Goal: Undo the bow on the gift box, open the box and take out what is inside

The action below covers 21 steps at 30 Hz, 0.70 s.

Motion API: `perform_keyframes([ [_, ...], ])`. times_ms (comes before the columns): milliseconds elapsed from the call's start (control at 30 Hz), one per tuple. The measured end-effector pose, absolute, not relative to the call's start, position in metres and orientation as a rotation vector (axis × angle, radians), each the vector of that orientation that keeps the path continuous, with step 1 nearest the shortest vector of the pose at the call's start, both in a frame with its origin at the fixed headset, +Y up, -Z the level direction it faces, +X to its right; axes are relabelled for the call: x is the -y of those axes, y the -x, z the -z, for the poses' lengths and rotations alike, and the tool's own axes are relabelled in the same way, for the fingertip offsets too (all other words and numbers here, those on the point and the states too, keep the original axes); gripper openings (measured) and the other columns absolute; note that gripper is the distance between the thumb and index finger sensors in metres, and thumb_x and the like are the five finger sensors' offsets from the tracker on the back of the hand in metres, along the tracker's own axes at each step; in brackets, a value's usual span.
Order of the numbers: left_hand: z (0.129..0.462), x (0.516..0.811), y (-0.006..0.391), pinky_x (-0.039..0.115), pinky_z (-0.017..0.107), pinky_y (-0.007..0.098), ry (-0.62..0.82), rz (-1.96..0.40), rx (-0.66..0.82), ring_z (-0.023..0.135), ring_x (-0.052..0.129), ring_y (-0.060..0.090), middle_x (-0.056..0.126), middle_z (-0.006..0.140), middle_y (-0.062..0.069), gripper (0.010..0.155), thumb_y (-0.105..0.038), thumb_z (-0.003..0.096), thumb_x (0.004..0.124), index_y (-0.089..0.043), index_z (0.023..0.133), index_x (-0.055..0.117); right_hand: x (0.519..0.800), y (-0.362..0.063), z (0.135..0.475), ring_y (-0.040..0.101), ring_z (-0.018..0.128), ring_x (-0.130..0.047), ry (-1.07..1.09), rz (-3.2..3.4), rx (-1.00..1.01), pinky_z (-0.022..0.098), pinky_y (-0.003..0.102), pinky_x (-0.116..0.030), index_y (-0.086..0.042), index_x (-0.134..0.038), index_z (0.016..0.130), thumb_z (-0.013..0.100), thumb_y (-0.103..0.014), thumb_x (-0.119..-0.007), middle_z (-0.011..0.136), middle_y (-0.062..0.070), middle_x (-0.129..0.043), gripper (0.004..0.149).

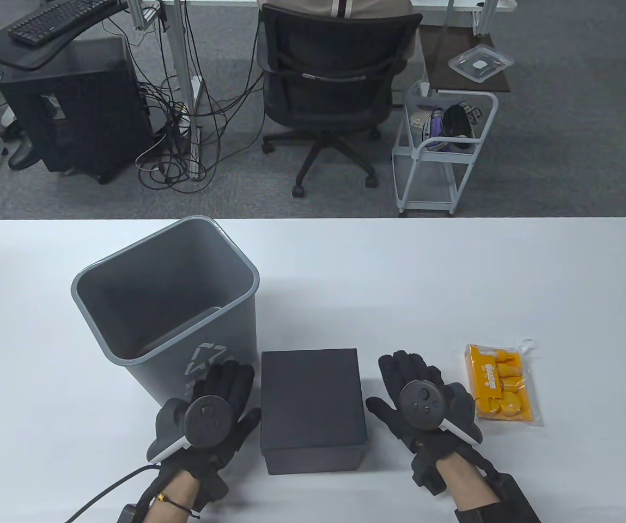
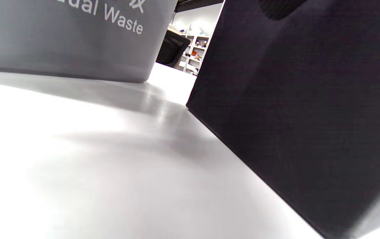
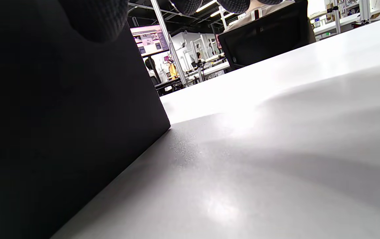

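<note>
i see the black gift box on the bench, lid on, between my flat, empty left hand and right hand; both equally near.

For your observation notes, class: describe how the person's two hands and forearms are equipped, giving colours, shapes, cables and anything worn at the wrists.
Both the left hand and the right hand wear black gloves. A round dark tracker with a pale grey handle is strapped to the back of each. The forearms are bare. The left wrist has a thin dark bracelet with a gold bead, and a black cable trails from it. A black strap wraps the right wrist.
</note>
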<state>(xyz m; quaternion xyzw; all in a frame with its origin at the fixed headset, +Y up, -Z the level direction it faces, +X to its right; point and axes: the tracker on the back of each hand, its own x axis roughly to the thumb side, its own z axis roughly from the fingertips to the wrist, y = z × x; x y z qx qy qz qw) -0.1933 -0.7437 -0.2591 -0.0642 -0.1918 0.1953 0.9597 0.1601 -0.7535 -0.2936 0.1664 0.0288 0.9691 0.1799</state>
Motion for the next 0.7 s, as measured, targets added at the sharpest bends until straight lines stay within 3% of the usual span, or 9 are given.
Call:
perform_keyframes([
  [700,0.2614,0.7470,0.1903,0.035,0.070,0.069,0.181,-0.435,0.398,0.106,0.026,0.052,0.022,0.118,0.022,0.073,-0.049,0.0631,0.056,-0.009,0.114,0.022,0.7552,-0.1605,0.2940,0.050,0.104,-0.036,-0.462,-2.737,-0.139,0.071,0.065,-0.032,-0.015,-0.040,0.111,0.053,-0.056,-0.067,0.116,0.023,-0.034,0.076],
])
